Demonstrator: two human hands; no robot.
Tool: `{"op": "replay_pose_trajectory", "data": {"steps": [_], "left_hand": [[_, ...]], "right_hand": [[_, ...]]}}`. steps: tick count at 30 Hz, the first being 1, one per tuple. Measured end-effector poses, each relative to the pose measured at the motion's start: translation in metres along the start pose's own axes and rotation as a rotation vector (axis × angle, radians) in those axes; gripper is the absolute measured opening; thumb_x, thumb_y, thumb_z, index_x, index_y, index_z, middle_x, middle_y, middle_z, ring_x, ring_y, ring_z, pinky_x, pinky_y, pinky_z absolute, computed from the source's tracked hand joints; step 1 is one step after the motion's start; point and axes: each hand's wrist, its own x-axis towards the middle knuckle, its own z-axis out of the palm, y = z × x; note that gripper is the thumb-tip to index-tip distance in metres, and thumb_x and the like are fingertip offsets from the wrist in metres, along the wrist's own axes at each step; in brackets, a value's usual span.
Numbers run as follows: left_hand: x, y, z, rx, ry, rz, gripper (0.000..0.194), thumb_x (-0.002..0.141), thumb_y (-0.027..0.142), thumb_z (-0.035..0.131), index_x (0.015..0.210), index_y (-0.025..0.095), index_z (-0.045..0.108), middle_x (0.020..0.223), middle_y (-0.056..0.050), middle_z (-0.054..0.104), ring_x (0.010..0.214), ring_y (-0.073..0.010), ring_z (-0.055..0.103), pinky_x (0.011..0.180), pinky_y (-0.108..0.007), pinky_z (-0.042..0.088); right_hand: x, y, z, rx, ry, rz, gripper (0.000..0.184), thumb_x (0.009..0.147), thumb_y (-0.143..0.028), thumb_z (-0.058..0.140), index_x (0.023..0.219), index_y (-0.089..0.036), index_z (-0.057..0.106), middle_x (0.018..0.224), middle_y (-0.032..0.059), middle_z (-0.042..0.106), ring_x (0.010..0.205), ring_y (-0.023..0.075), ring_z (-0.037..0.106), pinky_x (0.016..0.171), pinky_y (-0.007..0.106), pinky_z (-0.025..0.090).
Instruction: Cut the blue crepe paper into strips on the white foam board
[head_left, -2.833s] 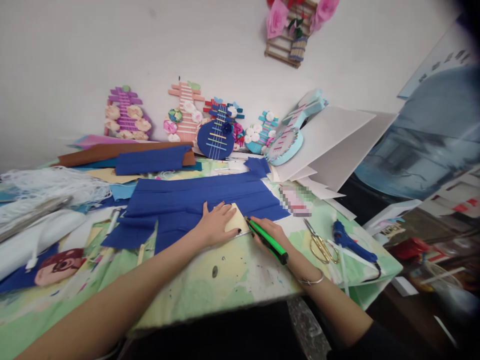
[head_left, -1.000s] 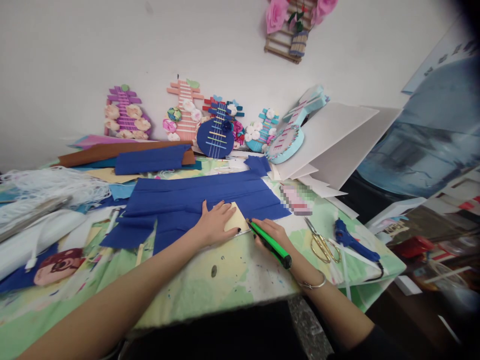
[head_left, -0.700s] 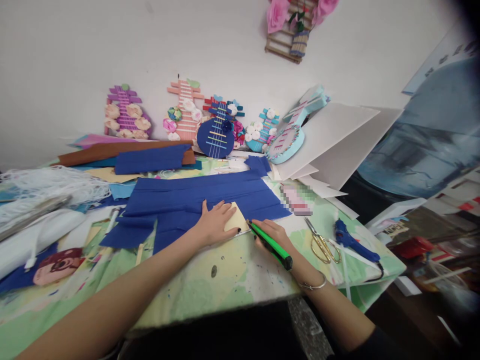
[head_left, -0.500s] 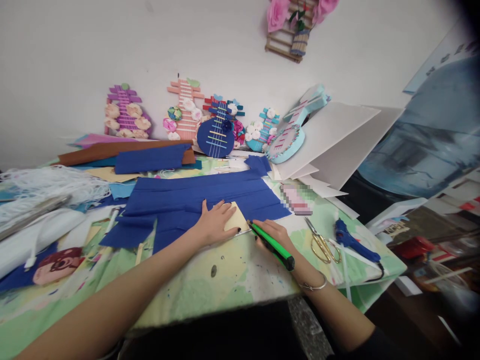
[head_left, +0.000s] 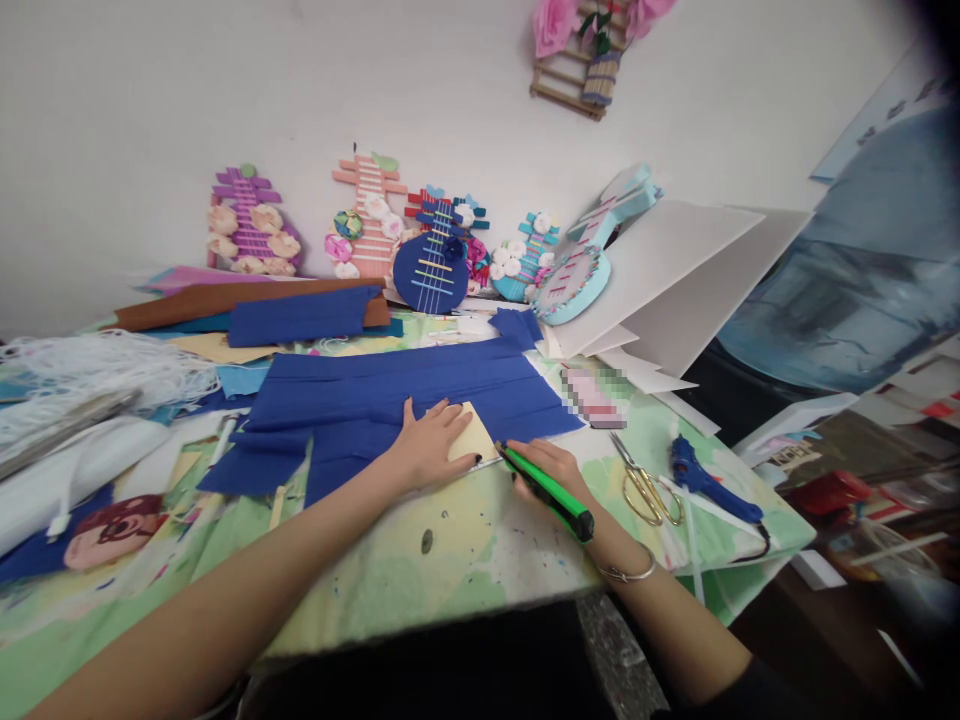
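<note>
Left hand (head_left: 431,445), spread on cream card (head_left: 474,437); right hand (head_left: 553,466), clenching green cutter (head_left: 546,487) at card's four o'clock: sideways slip may nick the former.

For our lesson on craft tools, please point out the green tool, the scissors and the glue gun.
Green tool (head_left: 550,491): head view, middle of its handle.
Scissors (head_left: 637,477): head view, where the blades meet the gold handles.
Glue gun (head_left: 708,486): head view, middle of its blue body.
</note>
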Motion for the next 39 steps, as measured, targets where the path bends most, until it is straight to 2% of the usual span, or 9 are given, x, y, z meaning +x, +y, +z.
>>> {"op": "replay_pose_trajectory", "data": {"steps": [9, 20, 25, 31, 39], "left_hand": [[0.000, -0.001, 0.001, 0.015, 0.014, 0.007, 0.069, 0.086, 0.061, 0.037, 0.143, 0.022, 0.034, 0.150, -0.011, 0.031, 0.137, -0.0385, 0.024, 0.100, -0.076, 0.001], [0.000, -0.002, 0.003, 0.020, 0.031, 0.012, 0.067, 0.086, 0.061, 0.038, 0.142, 0.024, 0.034, 0.149, -0.012, 0.032, 0.137, -0.0372, 0.025, 0.101, -0.075, 0.002], [0.001, -0.003, 0.005, 0.019, 0.041, 0.014, 0.067, 0.086, 0.061, 0.039, 0.142, 0.025, 0.035, 0.149, -0.012, 0.033, 0.137, -0.0358, 0.026, 0.102, -0.074, 0.001], [0.001, -0.002, 0.004, 0.020, 0.035, 0.011, 0.068, 0.086, 0.062, 0.038, 0.142, 0.024, 0.035, 0.149, -0.011, 0.033, 0.136, -0.0374, 0.025, 0.101, -0.075, 0.002], [0.001, -0.001, 0.002, 0.021, 0.033, 0.009, 0.067, 0.085, 0.061, 0.039, 0.141, 0.024, 0.035, 0.149, -0.011, 0.033, 0.137, -0.0364, 0.025, 0.101, -0.076, 0.003]], "right_hand": [[0.001, -0.004, -0.002, -0.011, 0.029, -0.037, 0.038, 0.078, -0.010, 0.050, 0.114, -0.019, 0.059, 0.075, 0.0066, 0.065, 0.062, 0.0170, 0.059, 0.058, 0.029, 0.051], [0.003, -0.016, -0.015, 0.063, -0.038, 0.012, 0.038, 0.081, -0.012, 0.050, 0.117, -0.019, 0.058, 0.082, 0.0078, 0.066, 0.067, 0.0178, 0.059, 0.060, 0.031, 0.050], [0.002, -0.015, -0.014, 0.066, -0.020, -0.014, 0.038, 0.076, -0.010, 0.052, 0.113, -0.016, 0.060, 0.078, 0.0085, 0.065, 0.064, 0.0177, 0.059, 0.059, 0.031, 0.051], [0.000, -0.012, -0.010, 0.054, 0.021, -0.016, 0.038, 0.077, -0.013, 0.051, 0.112, -0.019, 0.061, 0.075, 0.0063, 0.064, 0.062, 0.0168, 0.059, 0.060, 0.031, 0.052], [0.002, -0.015, -0.012, 0.056, -0.004, -0.015, 0.038, 0.074, -0.009, 0.050, 0.110, -0.017, 0.061, 0.078, 0.0071, 0.066, 0.064, 0.0168, 0.061, 0.062, 0.030, 0.053]]}}
